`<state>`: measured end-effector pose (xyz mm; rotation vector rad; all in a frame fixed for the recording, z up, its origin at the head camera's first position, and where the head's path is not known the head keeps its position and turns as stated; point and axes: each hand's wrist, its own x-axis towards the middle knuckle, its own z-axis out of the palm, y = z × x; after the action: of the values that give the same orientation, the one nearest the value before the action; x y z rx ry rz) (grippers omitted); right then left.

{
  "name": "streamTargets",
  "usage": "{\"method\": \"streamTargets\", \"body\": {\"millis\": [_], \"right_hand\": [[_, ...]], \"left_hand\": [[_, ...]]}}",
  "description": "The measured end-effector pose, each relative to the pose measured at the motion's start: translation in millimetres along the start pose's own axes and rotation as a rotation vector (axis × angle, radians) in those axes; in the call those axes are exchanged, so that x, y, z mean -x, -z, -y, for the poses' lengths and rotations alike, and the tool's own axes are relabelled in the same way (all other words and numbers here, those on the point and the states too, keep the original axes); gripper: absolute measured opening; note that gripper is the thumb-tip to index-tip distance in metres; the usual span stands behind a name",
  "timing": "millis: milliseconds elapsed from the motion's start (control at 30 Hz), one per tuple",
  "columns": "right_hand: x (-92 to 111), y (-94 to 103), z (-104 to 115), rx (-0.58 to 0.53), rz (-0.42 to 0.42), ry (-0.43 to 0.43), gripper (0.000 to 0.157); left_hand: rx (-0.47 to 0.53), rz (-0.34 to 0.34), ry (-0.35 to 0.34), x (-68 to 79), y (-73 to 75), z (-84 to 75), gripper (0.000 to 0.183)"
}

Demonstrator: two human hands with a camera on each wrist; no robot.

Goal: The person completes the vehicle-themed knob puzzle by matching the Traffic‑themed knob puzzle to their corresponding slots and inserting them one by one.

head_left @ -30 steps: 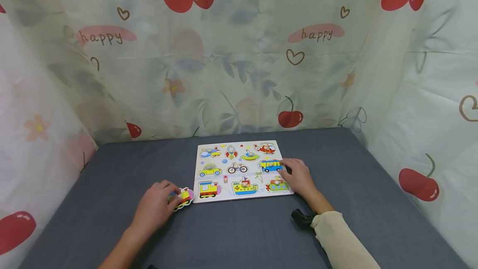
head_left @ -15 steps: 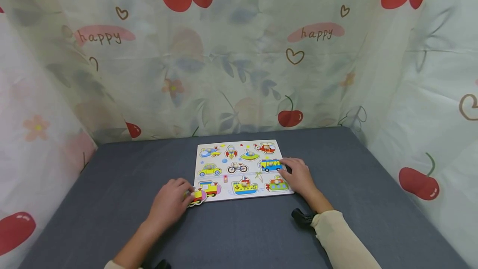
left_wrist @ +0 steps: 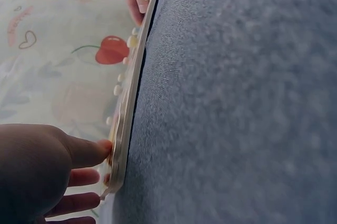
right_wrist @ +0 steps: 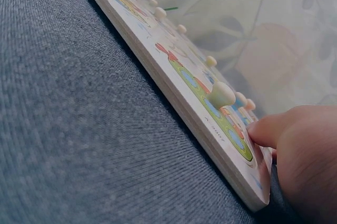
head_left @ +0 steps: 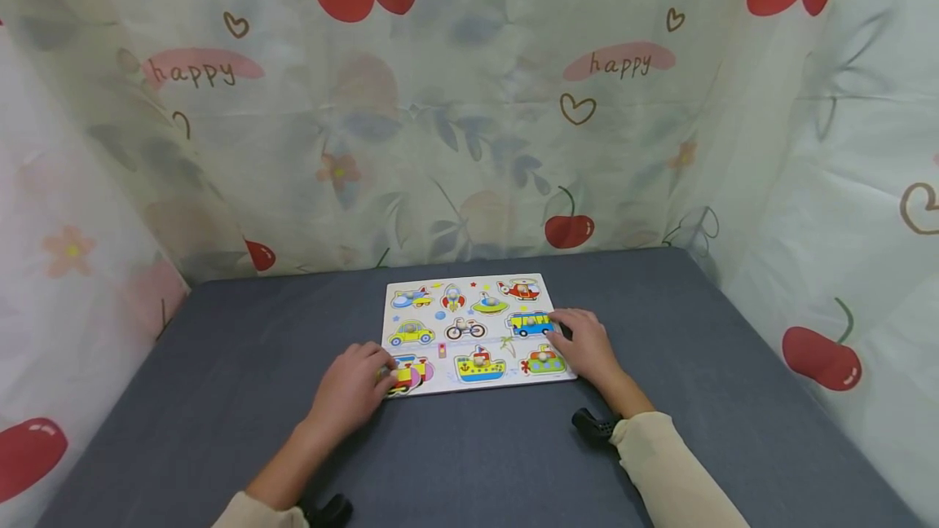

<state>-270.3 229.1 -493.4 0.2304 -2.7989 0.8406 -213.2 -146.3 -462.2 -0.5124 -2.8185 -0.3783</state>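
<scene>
My left hand (head_left: 352, 385) pinches a train-shaped wooden puzzle piece (head_left: 405, 382) by its top, at the lower left corner of a white peg puzzle board (head_left: 443, 381). The piece overlaps the train picture there and partly hides it; in the left wrist view it lies low over the board, and I cannot tell if it is seated. Resting on the board's right edge is my right hand (head_left: 589, 346), beside the blue bus piece (head_left: 530, 324). In the right wrist view its thumb (right_wrist: 268, 131) touches the board's top near the green submarine piece (right_wrist: 192, 84).
Several other knobbed pieces sit in the board, among them a ship (head_left: 479, 367), a car (head_left: 411, 333) and a helicopter (head_left: 519, 290). The board lies on a grey cloth-covered table (head_left: 469, 463). Printed curtains (head_left: 455, 129) enclose the back and sides.
My left hand has carried the train piece rightward from beside the board onto its lower left corner. The right hand has kept its place on the right edge.
</scene>
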Motion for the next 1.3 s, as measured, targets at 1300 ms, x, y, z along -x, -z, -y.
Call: {"method": "streamTargets", "body": {"millis": [1300], "right_hand": [[-0.4,4.0,4.9,0.008,0.025,-0.022,0.043]], "left_hand": [[0.047,-0.009,0.019,-16.8,-8.7,-13.4,0.012]]}}
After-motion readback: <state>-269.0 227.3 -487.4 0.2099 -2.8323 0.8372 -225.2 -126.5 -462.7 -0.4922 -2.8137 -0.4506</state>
